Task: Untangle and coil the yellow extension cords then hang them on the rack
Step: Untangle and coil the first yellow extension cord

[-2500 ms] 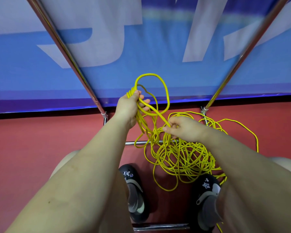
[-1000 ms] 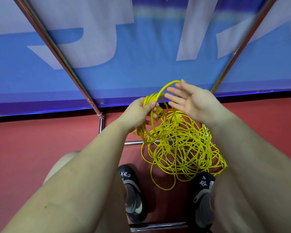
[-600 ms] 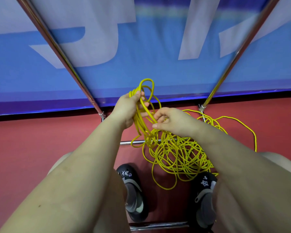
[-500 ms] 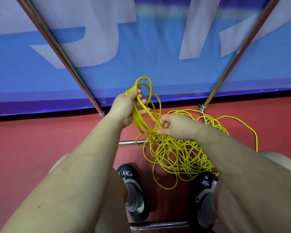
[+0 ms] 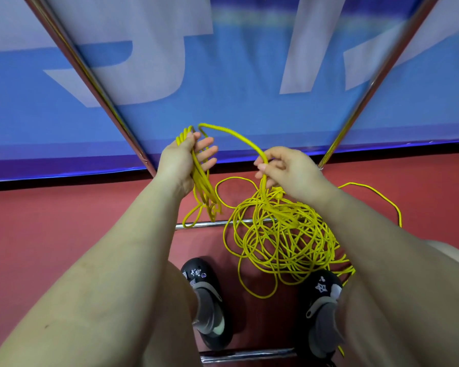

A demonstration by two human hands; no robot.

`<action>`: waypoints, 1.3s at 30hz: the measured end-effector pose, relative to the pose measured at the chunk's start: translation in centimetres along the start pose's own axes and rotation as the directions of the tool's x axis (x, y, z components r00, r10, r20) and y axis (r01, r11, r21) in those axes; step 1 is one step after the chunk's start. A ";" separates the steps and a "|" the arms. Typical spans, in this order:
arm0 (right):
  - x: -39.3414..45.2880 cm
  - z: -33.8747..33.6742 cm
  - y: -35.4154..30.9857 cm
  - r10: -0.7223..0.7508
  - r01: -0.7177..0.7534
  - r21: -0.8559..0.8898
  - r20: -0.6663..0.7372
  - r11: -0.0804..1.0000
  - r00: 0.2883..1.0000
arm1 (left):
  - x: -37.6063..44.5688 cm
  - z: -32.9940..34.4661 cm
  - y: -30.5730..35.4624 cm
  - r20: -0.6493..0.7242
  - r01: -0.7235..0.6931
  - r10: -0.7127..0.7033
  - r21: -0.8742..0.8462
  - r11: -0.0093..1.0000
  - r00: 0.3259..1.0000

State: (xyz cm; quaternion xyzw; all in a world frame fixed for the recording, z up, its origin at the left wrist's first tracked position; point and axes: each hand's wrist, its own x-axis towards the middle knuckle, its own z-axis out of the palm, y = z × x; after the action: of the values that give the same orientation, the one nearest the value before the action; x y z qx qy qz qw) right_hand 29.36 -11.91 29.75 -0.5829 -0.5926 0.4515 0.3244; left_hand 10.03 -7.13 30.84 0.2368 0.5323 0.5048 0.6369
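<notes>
- My left hand [image 5: 182,161] holds a bundle of coiled loops of the yellow cord [image 5: 281,234]: the loops run across the palm under the thumb, the fingers extended rather than wrapped; the loops hang below the hand.
- My right hand [image 5: 286,170] pinches a single strand between thumb and fingers. That strand arches from the left hand across to the right.
- The remaining cord lies as a tangled pile on the red floor [image 5: 51,221], in front of my right shoe [image 5: 321,300] and partly over the low horizontal bar [image 5: 210,224] of the rack.
- The pile overlaps the bar; one loose strand trails out to the right.
- Two slanted chrome rack poles [image 5: 96,83] frame a blue banner [image 5: 236,88] behind the hands. My left shoe [image 5: 207,295] stands clear of the pile.
- Compared with half a second ago: the hands have separated, the right hand has risen from the pile, and the strand between them is drawn longer.
</notes>
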 end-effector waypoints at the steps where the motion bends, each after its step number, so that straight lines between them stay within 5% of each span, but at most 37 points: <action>1: 0.0 0.0 -0.4 0.021 -0.021 0.066 -0.007 0.998 1.000 | -0.1 0.0 0.0 0.014 -0.005 0.004 0.021 1.000 1.000; 12: 0.5 0.0 -1.9 0.283 -0.226 0.577 -0.009 0.785 0.959 | -0.7 0.9 -1.1 0.234 -0.026 -0.048 0.306 0.952 0.971; 21: 1.1 0.2 -2.3 0.364 -0.242 0.765 0.010 0.597 0.931 | -1.4 2.7 -2.2 0.350 -0.012 -0.138 0.394 0.919 0.927; 28: 1.1 -0.3 -2.2 0.303 -0.240 0.675 0.025 0.698 0.953 | -1.6 2.9 -2.6 0.386 -0.063 -0.144 0.476 0.877 0.911; 32: 1.1 -0.1 -1.8 0.197 -0.169 0.351 -0.044 0.921 0.979 | -1.4 2.6 -2.8 0.384 -0.111 -0.123 0.533 0.838 0.915; 36: 1.1 0.1 -0.8 0.175 -0.169 0.132 -0.029 0.977 0.984 | -1.2 2.4 -2.7 0.345 -0.060 -0.098 0.420 0.905 0.933; 39: 0.5 1.2 0.0 0.155 -0.147 -0.064 0.129 0.987 0.979 | -1.1 2.2 -2.2 0.322 -0.011 -0.094 0.309 0.951 0.942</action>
State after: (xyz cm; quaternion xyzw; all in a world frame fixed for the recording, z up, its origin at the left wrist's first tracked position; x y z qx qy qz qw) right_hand 28.18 -11.59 29.25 -0.6032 -0.5789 0.4967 0.2329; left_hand 13.01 -8.47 30.18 0.4030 0.4940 0.3553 0.6836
